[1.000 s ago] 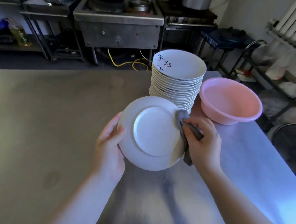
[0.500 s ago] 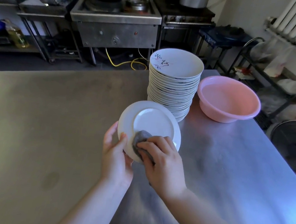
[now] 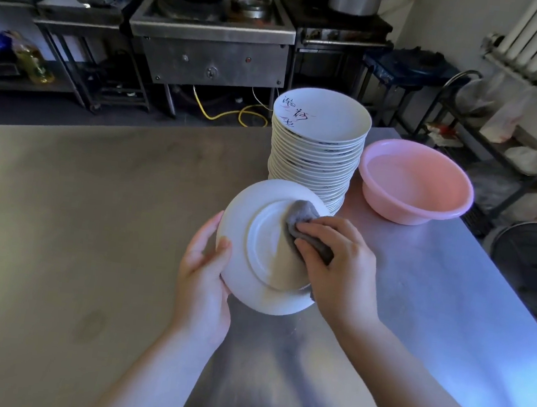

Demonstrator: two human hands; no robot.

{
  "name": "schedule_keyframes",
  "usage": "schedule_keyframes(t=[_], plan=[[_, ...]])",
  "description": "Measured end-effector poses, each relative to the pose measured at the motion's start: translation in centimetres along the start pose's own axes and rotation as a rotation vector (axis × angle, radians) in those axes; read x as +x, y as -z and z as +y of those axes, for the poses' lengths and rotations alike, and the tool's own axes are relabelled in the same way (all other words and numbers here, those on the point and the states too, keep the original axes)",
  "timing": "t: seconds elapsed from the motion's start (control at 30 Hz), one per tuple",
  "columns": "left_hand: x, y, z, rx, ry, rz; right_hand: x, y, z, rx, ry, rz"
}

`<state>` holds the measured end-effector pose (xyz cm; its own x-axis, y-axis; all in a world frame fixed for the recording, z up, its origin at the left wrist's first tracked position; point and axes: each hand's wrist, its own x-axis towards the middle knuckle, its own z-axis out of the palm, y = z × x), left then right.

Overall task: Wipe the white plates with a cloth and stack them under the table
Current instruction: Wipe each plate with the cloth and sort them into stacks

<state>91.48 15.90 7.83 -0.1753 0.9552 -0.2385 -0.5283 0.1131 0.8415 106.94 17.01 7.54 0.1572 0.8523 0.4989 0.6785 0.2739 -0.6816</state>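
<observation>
A white plate is held tilted above the steel table, its underside facing me. My left hand grips its left rim, thumb on the underside. My right hand holds a grey cloth and presses it against the plate's foot ring on the right side. Behind them stands a tall stack of white plates, the top one with blue writing on it.
A pink plastic basin sits on the table right of the stack. Beyond the table's far edge are steel cookers and shelves. A dark round fan lies off the table's right edge.
My right hand with the cloth has moved from the plate's lower left up to its upper right. The plate has tilted a little more toward me.
</observation>
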Motion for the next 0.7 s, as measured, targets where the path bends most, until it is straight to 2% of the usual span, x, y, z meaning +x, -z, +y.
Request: schedule_keyframes(t=[0.1, 0.23, 0.3, 0.4, 0.53, 0.63, 0.7], plan=[[-0.2, -0.7, -0.4, 0.031, 0.000, -0.061, 0.4, -1.0, -1.4, 0.036, 0.120, 0.011], [0.6, -0.7, 0.0, -0.068, 0.013, -0.015, -1.8, -0.9, -1.8, 0.034, 0.297, -0.153], [1.1, -0.4, 0.6, -0.061, -0.023, -0.005, -2.8, -0.1, -0.3, 0.009, 0.283, -0.150], [1.3, -0.3, 1.0, -0.039, -0.071, -0.001, -1.7, 0.8, 2.0, -0.054, 0.148, -0.043], [0.4, -0.7, 0.4, 0.014, -0.053, -0.079, 1.5, 0.8, 0.6, -0.029, 0.012, 0.063], [0.3, -1.0, -0.1, -0.007, -0.019, -0.100, 1.7, -0.2, -1.8, 0.009, 0.117, 0.061], [0.7, -1.1, 0.0, -0.041, -0.005, -0.075, 0.2, -0.8, -2.4, 0.028, 0.211, -0.040]])
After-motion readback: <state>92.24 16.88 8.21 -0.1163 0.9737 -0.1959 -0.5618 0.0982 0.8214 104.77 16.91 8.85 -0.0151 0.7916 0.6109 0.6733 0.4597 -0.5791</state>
